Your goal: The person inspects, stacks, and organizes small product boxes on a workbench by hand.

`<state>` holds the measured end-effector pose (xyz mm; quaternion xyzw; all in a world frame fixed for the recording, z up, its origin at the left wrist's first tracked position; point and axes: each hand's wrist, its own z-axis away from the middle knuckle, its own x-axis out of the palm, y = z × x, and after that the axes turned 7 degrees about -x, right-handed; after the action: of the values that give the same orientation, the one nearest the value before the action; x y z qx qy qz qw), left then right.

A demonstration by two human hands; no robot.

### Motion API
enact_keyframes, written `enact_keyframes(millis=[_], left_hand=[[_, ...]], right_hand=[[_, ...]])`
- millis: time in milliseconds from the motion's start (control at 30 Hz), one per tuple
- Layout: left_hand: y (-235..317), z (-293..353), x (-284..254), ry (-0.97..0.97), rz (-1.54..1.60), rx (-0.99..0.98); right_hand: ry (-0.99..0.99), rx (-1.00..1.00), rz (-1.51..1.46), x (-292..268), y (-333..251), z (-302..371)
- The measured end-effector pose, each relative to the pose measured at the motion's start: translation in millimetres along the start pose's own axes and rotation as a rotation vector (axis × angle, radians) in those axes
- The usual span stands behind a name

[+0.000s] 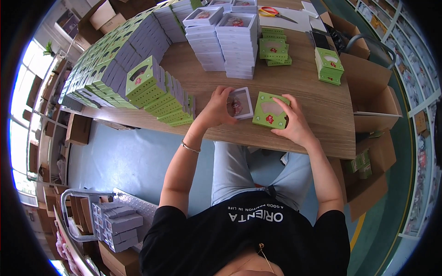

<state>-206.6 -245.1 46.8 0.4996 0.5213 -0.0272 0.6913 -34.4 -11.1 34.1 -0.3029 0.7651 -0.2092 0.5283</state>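
Note:
My left hand (218, 106) grips a white box with a clear window (241, 104) by its left side, just above the table's front edge. Through the window a small reddish figure shows. Right beside it, my right hand (294, 120) holds a green printed box sleeve (264, 108) with a cut-out window, fingers over its right side. A narrow gap separates the box and the sleeve. To the left of my left hand, a leaning stack of green-sleeved boxes (159, 94) stands at the table's edge.
Tall stacks of white boxes (235, 46) stand ahead, with green sleeves (274, 48) beside them and another sleeve pile (328, 69) at the right. Rows of sleeved boxes (115, 60) fill the left side. Scissors (276, 14) lie at the back. Open cartons (373, 87) flank the table's right edge.

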Motion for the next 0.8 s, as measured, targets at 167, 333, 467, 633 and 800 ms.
enact_keyframes(millis=[167, 333, 467, 633, 800], left_hand=[[16.8, 7.7, -9.0, 0.024, -0.102, 0.065], [26.4, 13.4, -8.6, 0.050, -0.146, 0.037], [32.4, 16.5, -7.9, 0.010, -0.148, 0.061], [40.2, 16.1, -15.0, -0.061, -0.154, 0.151], [43.1, 15.6, -16.4, -0.141, -0.095, 0.185]], right_hand=[[-0.004, -0.021, -0.002, -6.1, -7.4, 2.0], [0.023, -0.029, -0.050, -8.4, -10.1, 6.5], [0.025, -0.020, -0.103, -9.2, -16.3, 9.3], [0.024, -0.011, -0.164, -12.5, -18.6, 7.8], [0.016, -0.061, -0.238, -9.8, -15.3, 3.8]])
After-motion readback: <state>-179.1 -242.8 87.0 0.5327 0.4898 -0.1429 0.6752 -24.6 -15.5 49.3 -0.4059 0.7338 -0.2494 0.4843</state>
